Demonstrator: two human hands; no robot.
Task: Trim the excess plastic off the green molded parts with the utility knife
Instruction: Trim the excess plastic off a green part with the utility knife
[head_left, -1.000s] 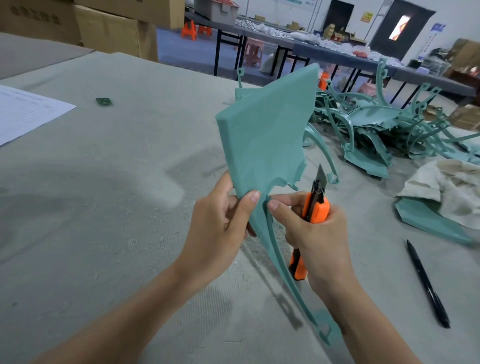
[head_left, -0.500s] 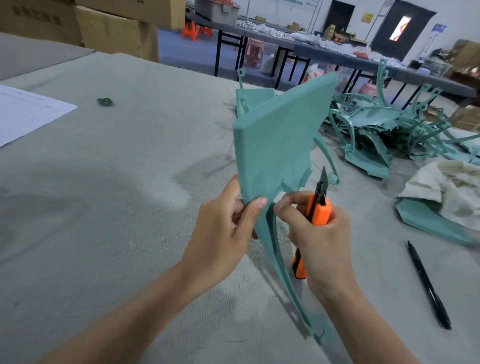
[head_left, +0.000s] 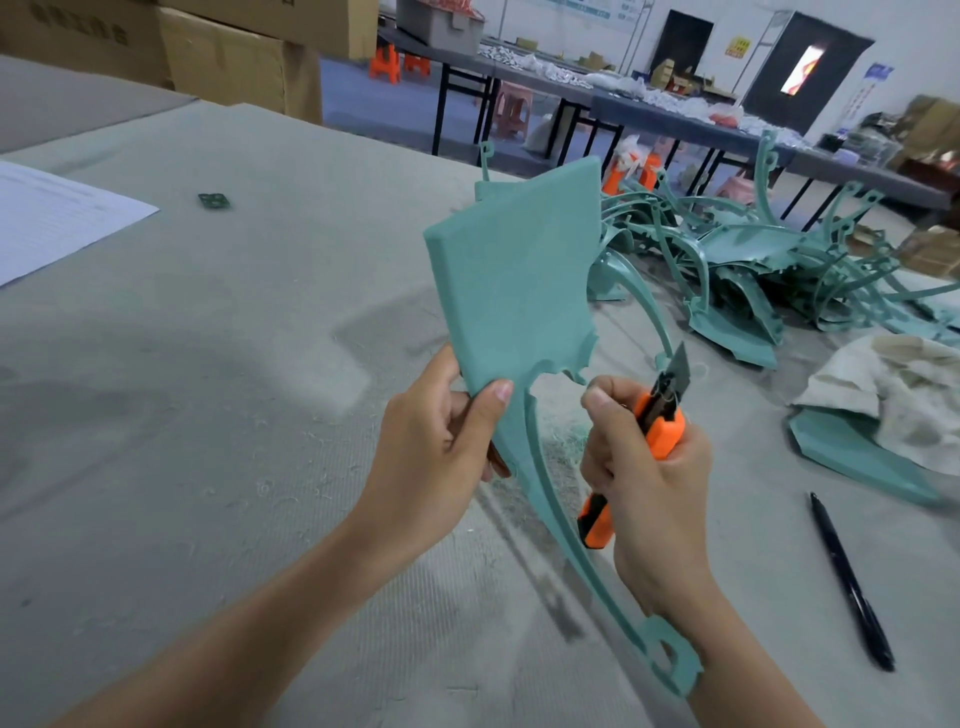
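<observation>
Head: left hand (head_left: 431, 447) pinches flat matte-green part (head_left: 514, 291); right hand (head_left: 649, 478) grips orange knife (head_left: 660, 426).

A factory finishing workshop is indicated: a broad worktable (head_left: 156, 415) is covered in grey felt and strewn with plastic shavings (head_left: 563, 441), with a heap of green molded parts (head_left: 779, 270) piled at its far side. Cardboard boxes (head_left: 234, 57) are stacked behind, and long dark tables (head_left: 649, 122) laden with small white pieces are ranged across a blue-floored hall, with orange stools (head_left: 387, 62) beside them.
</observation>
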